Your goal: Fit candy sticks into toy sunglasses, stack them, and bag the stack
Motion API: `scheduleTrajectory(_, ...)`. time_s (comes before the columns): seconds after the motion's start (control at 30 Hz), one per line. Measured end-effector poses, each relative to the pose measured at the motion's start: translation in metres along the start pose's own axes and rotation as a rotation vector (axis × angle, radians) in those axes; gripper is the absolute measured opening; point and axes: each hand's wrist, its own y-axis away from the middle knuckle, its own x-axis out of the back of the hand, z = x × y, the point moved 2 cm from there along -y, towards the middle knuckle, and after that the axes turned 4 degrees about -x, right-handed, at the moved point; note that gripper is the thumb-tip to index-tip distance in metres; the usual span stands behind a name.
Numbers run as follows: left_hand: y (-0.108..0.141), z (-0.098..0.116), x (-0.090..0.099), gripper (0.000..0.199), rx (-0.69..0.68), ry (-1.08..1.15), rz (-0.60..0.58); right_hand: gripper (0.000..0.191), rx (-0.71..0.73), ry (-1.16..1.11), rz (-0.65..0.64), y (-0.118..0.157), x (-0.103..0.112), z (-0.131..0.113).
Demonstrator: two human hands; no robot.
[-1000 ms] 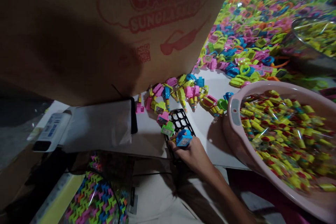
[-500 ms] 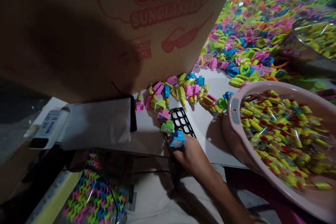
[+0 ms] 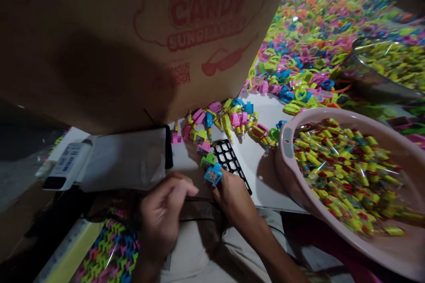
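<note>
My right hand (image 3: 234,194) is closed on a blue plastic toy (image 3: 213,174) at the table's front edge. Just behind that toy lie a green toy (image 3: 207,159) and a pink one (image 3: 203,147). A black grid tray (image 3: 230,159) rests on the table beside them, its near part next to my right hand. To the left, my left hand (image 3: 162,212) is raised over the table edge, blurred, with its fingers curled together; whether anything is between them cannot be made out.
A large cardboard box (image 3: 109,66) stands behind. At the right, a pink basin (image 3: 318,185) holds yellow wrapped candies. Colourful toys (image 3: 305,48) are heaped behind it. A clear plastic pouch (image 3: 122,159) lies left, above a bag of coloured pieces (image 3: 111,252).
My left hand has come into view from below. My right hand and the blue toy have shifted slightly left. The camera view has tilted a little.
</note>
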Motion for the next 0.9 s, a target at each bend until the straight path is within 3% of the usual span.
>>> scheduleTrajectory(0.13,0.005,-0.031,-0.033,0.016,-0.020,-0.018,-0.127,0.029,0.094,-0.030,-0.124,0.002,0.020,0.011)
scheduleTrajectory(0.2,0.013,-0.046,-0.049,0.028,-0.034,-0.035,-0.142,0.028,0.105,-0.028,-0.156,-0.007,0.038,0.019)
scheduleTrajectory(0.33,0.022,-0.065,-0.070,0.038,-0.103,-0.113,-0.172,0.015,0.113,0.085,0.010,-0.059,0.065,0.019)
scheduleTrajectory(0.47,0.017,-0.075,-0.077,0.034,-0.195,-0.176,-0.196,0.019,0.159,0.130,-0.045,-0.112,0.050,0.005)
scheduleTrajectory(0.57,0.016,-0.075,-0.075,0.041,-0.208,-0.131,-0.243,0.015,0.120,0.143,-0.062,-0.129,0.033,0.004)
scheduleTrajectory(0.73,0.016,-0.068,-0.070,0.047,-0.216,-0.131,-0.265,0.004,0.025,0.024,-0.027,-0.117,0.032,0.016)
scheduleTrajectory(0.9,0.013,-0.070,-0.071,0.029,-0.217,-0.223,-0.276,0.020,-0.107,-0.216,0.108,-0.056,0.046,0.035)
